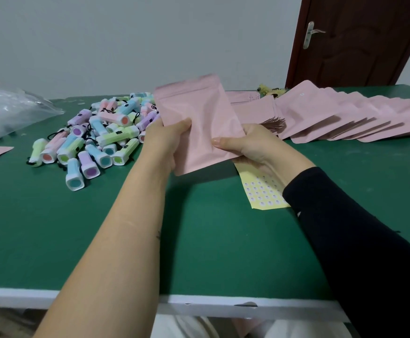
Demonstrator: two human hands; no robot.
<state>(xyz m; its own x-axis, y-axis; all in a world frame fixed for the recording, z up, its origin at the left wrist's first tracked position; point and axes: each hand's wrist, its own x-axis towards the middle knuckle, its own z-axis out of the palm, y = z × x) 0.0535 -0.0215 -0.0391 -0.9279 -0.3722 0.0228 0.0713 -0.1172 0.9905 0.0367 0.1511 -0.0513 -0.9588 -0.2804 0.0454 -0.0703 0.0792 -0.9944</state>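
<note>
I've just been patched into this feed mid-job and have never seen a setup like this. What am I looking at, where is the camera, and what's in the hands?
There is no machine here: a person works with two bare hands. The single picture comes from a wide-angle camera worn on the person's head, looking forward and down, so the arms enter from the bottom. The left hand, on a bare arm, and the right hand, in a dark sleeve, both grip one pink pouch held above the green table. Left of the hands lies a pile of small pastel flashlights. To the right is a fanned row of more pink pouches, and under the right wrist a yellow sticker sheet. A clear plastic bag sits far left, and a brown door stands behind.
</note>
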